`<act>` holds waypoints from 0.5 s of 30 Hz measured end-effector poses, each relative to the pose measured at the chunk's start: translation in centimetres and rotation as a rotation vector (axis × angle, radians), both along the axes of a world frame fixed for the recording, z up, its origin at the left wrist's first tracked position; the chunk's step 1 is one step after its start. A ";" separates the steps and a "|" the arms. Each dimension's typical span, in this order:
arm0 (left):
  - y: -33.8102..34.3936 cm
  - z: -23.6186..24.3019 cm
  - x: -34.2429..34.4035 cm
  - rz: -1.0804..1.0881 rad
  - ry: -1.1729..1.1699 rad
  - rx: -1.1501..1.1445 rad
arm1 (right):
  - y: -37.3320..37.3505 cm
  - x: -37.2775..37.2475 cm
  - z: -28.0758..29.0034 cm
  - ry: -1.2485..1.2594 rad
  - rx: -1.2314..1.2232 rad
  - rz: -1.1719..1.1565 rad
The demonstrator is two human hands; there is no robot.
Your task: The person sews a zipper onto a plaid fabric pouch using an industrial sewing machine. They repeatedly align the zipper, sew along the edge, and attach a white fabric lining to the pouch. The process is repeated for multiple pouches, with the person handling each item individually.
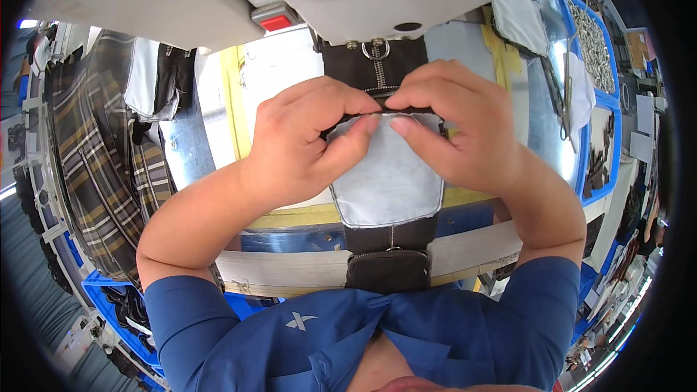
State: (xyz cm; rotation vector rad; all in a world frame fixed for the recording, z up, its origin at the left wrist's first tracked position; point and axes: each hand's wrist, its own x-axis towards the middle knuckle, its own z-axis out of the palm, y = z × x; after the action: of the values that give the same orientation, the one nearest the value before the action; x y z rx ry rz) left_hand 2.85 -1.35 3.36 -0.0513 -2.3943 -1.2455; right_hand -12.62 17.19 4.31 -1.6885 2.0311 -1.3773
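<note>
My left hand [298, 138] and my right hand [465, 127] meet at the middle of the worktable, thumbs and index fingers closed on the upper edge of a fabric panel [388, 178]. Its pale grey backing faces up, with a black edge showing at the top between my fingertips. Just beyond lies black fabric [410, 58] with a metal zipper and a metal ring [375, 51], running under the machine head. On the near side, below the panel, black fabric leads to a small zippered black pouch [388, 272] hanging at the table's front edge. My fingers partly cover the seam.
A large pale sewing machine [348, 0] with a red switch [276, 22] overhangs the work. Plaid cloth [94, 152] and a black-and-white piece [152, 80] lie left. At right are another lined piece [519, 25], a metal tool [566, 101] and blue bins [616, 152], one with metal hardware.
</note>
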 end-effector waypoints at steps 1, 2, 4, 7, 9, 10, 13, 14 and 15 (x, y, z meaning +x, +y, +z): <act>0.0 -0.1 0.0 -0.006 0.008 0.003 | 0.0 -0.1 0.2 -0.046 0.006 0.015; -0.1 0.0 -0.1 -0.015 0.003 0.006 | -0.1 -0.1 0.3 -0.093 0.012 0.029; -0.2 0.2 -0.2 -0.038 -0.007 0.013 | -0.1 -0.2 0.3 -0.142 0.016 0.034; -0.2 0.3 -0.3 -0.045 -0.021 0.013 | -0.1 -0.2 0.1 -0.155 0.014 0.039; -0.3 0.3 -0.2 -0.045 -0.059 0.045 | -0.1 -0.2 0.1 -0.140 0.016 0.035; -0.3 0.3 -0.2 -0.044 -0.078 0.061 | -0.1 -0.2 0.0 -0.130 0.020 0.030; -0.3 0.7 -0.1 -0.019 -0.172 0.116 | -0.1 -0.1 -0.1 -0.124 0.035 0.010; -0.2 0.6 -0.1 0.007 -0.195 0.137 | -0.2 -0.1 -0.3 -0.126 0.041 0.002; -0.2 0.7 -0.1 0.034 -0.218 0.156 | -0.3 -0.1 -0.3 -0.110 0.042 -0.015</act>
State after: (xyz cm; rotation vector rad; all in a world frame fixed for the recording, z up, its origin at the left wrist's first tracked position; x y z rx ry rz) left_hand 2.71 -1.52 4.02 0.1805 -2.4567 -1.4851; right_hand -12.75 16.92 3.99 -1.5479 2.0019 -1.3899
